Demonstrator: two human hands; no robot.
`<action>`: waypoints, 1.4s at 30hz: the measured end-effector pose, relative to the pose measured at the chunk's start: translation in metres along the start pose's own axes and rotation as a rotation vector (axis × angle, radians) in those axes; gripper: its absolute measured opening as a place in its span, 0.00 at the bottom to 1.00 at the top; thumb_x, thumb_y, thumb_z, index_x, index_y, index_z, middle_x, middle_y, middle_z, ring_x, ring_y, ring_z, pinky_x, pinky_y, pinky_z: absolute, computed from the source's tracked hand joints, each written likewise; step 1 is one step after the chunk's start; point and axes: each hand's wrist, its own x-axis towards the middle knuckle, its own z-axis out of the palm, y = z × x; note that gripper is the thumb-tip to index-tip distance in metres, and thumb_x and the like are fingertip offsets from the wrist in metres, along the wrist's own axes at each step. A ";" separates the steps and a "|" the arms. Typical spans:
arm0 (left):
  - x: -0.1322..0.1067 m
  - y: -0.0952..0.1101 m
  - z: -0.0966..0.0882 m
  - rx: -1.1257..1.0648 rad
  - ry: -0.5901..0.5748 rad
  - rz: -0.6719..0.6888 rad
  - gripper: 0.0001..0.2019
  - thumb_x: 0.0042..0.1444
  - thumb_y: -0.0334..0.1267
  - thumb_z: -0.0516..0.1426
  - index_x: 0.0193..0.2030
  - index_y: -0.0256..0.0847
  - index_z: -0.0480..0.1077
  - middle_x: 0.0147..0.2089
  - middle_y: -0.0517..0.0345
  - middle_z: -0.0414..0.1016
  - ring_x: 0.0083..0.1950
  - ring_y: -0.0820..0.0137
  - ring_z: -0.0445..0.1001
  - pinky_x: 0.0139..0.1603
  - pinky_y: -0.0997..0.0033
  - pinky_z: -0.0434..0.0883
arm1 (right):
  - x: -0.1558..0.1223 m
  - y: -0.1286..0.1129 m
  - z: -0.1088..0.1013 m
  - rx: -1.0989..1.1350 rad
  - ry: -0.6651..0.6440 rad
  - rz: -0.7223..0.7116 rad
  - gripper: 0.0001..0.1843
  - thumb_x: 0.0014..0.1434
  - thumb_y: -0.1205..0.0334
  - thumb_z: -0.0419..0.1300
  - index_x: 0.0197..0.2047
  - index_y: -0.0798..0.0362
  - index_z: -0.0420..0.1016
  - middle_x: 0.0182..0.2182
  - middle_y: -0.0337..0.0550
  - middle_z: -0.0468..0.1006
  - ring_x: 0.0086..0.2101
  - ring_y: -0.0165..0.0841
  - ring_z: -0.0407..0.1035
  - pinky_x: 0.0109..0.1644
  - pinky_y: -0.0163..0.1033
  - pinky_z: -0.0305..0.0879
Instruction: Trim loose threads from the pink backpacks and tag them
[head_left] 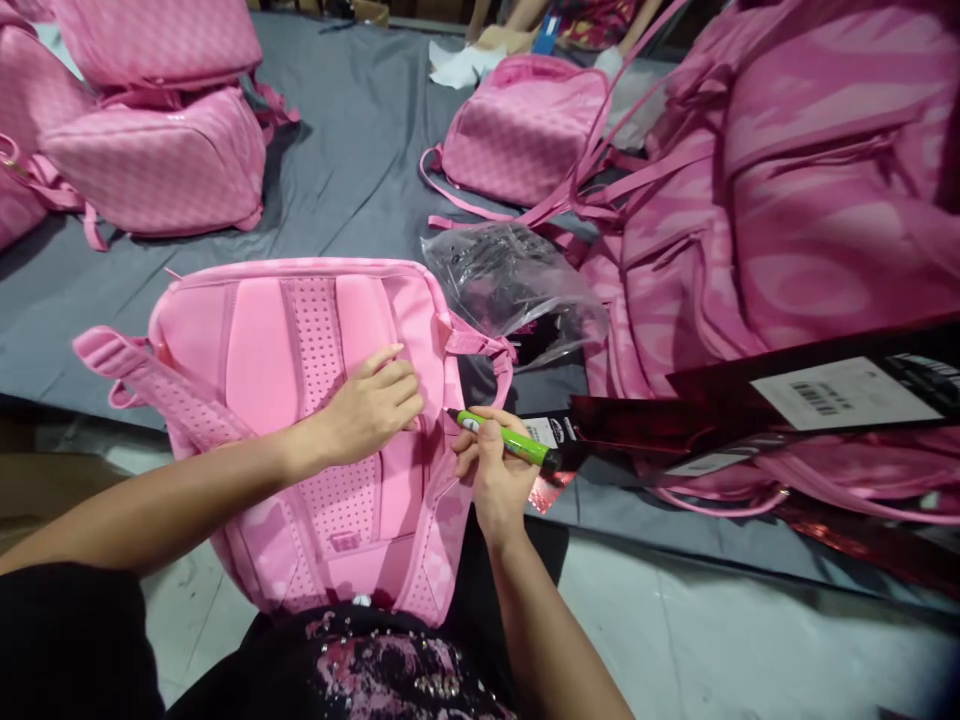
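A pink backpack (262, 340) lies back-panel up in front of me, partly on my lap. My left hand (371, 405) rests on its padded back with the fingers curled and pressed against the fabric. My right hand (491, 475) is closed around a green marker (502, 440), whose tip points left toward the bag's right edge, close to my left fingertips. One padded shoulder strap (142, 380) sticks out to the left.
Several more pink backpacks lie on the grey sheet (352, 160): a stack at far left (161, 165), one in the middle (525, 125), a big heap at right (787, 200). A crumpled clear plastic bag (510, 280) and black cards with barcode labels (840, 390) lie to the right.
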 end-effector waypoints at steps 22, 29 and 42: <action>0.003 -0.001 0.008 -0.037 0.001 -0.037 0.11 0.65 0.29 0.50 0.33 0.39 0.70 0.33 0.58 0.73 0.43 0.69 0.69 0.64 0.56 0.65 | 0.002 0.011 0.018 -0.159 0.061 -0.124 0.13 0.61 0.51 0.62 0.38 0.54 0.70 0.18 0.32 0.72 0.13 0.24 0.61 0.16 0.30 0.58; 0.003 -0.002 0.011 -0.077 -0.047 -0.058 0.12 0.66 0.30 0.49 0.33 0.39 0.69 0.32 0.60 0.72 0.44 0.70 0.69 0.63 0.55 0.66 | 0.004 0.009 0.020 -0.163 0.036 -0.111 0.15 0.61 0.50 0.61 0.39 0.54 0.70 0.17 0.31 0.72 0.12 0.24 0.61 0.15 0.30 0.57; 0.004 -0.004 0.015 0.010 0.002 -0.018 0.11 0.65 0.31 0.51 0.32 0.39 0.70 0.31 0.60 0.70 0.42 0.69 0.69 0.64 0.58 0.65 | 0.012 0.006 0.017 -0.156 -0.023 -0.055 0.12 0.62 0.52 0.61 0.37 0.53 0.70 0.17 0.31 0.72 0.12 0.24 0.62 0.15 0.30 0.58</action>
